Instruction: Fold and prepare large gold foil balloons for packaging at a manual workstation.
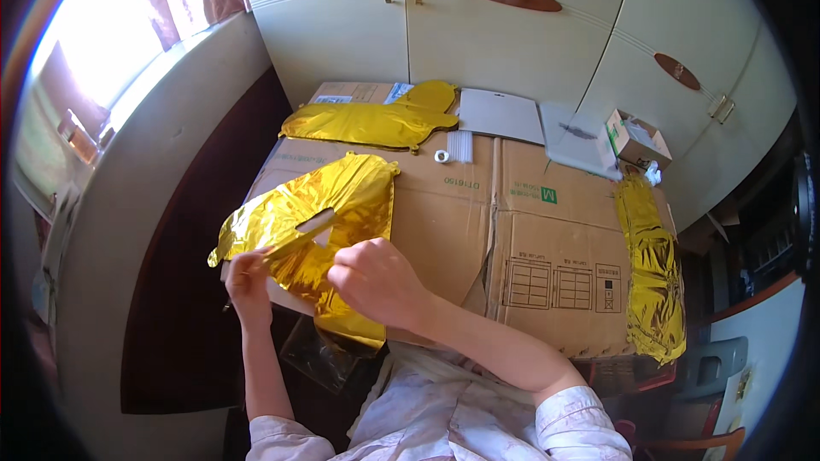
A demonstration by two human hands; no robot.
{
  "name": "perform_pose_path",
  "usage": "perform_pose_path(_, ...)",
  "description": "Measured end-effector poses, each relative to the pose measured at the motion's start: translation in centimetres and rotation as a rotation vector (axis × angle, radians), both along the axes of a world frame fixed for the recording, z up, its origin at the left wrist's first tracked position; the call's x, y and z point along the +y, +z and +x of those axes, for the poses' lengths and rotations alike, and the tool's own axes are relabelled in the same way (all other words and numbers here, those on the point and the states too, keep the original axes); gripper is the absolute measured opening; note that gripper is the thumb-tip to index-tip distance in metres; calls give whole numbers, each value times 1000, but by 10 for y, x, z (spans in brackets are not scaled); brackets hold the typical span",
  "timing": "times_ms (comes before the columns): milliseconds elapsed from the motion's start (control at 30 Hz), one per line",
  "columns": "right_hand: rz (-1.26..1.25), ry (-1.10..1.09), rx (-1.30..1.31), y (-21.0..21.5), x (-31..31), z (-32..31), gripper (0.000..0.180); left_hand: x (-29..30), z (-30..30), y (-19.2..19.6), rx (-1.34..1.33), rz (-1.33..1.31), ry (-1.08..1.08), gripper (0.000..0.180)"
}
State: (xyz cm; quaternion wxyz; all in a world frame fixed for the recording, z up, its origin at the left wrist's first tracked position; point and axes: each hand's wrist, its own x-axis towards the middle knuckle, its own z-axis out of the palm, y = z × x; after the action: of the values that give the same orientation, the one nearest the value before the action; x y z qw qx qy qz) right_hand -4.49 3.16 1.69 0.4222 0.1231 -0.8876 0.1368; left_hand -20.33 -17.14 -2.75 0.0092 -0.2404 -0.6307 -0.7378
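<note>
A large, flat gold foil balloon [362, 183] lies creased on the left part of the cardboard, its lower end hanging toward my lap. My left hand [248, 283] is closed at its near left side, pinching one end of a narrow gold strip [295, 243] that slants up over the foil. A small whitish patch shows beside the strip's upper end; what it is I cannot make out. My right hand [376, 280] is curled into a fist above the balloon's right side. Its fingertips face away, so anything in them is hidden.
Another flat gold balloon [367, 124] lies at the back left, and a long folded gold one [653, 273] along the right edge. Behind are a tape roll [442, 156], white straws [460, 146], a pale flat board [501, 116] and a small open box [639, 143]. Cabinets [512, 34] stand beyond.
</note>
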Motion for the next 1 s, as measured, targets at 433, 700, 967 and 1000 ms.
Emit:
perform_pose_path(433, -43, -329, -689, -59, 76, -62, 69, -52, -107, -4, -392, 396, 192, 7)
perform_pose_path(700, -10, -373, -756, -52, 75, -61, 69, -121, -195, 31, -218, 427, 408, 11)
perform_pose_path(967, -33, -344, -814, -56, 70, -65, 72, -242, -283, 116, -21, 469, 850, 28)
perform_pose_path(1000, -27, -371, -832, -58, 75, -63, 73, -228, -284, 117, 69, 446, 940, 31)
